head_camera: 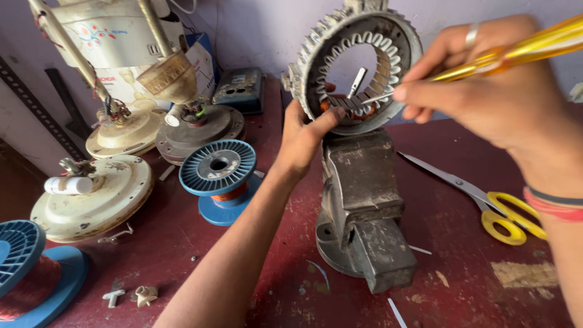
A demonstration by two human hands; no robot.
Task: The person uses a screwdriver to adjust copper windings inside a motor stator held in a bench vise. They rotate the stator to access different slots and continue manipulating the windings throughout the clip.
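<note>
Atop grey bench vise (pixel 361 200), stator ring (pixel 355 67) stands upright; left hand (pixel 303 143) grips its lower rim, right hand (pixel 486 79) pinches yellow-handled screwdriver (pixel 516 51), tip inside ring.

Counts, head view: 2 hands, left hand (pixel 302 141) and right hand (pixel 486 85). 1 stator ring (pixel 395 36). 1 bench vise (pixel 361 206). 1 yellow-handled tool (pixel 528 47). 1 pair of scissors (pixel 486 203). 2 blue wire spools: one mid-bench (pixel 217 176), one at the left edge (pixel 27 273). 3 round fan housings (pixel 91 197) (pixel 126 130) (pixel 200 124). 1 switch box (pixel 240 90).
</note>
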